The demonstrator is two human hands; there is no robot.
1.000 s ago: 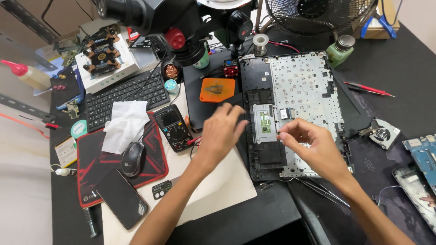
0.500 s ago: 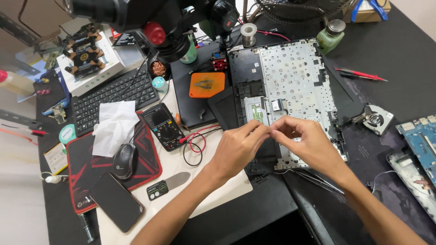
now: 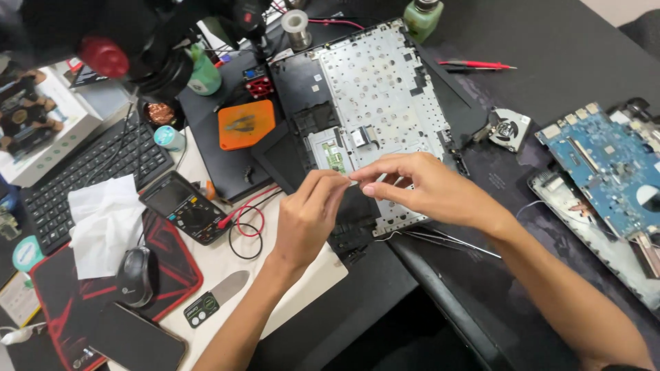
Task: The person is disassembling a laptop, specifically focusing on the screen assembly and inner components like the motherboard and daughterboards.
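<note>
- Your left hand (image 3: pixel 309 220) has come off the bench's left side over the last sec & now meets your right hand (image 3: pixel 419 189) above the lower edge of the laptop base (image 3: pixel 378 103).
- Both hands pinch shut, fingertips nearly touching. Something tiny & pale sits between them, prob. a thin strip or flex; too small to tell for sure.
- Judging by that, work has moved from reaching to fine two-handed handling right over the touchpad board (image 3: pixel 330 152).
- Base lies open, underside up: grey perforated metal plate, black frame round it, green board part near your fingers.
- Multimeter (image 3: pixel 184 206) w/ red & black leads lies left of the hands; orange pad (image 3: pixel 246 125) up-left; blue board (image 3: pixel 605 165) well apart at right.
</note>
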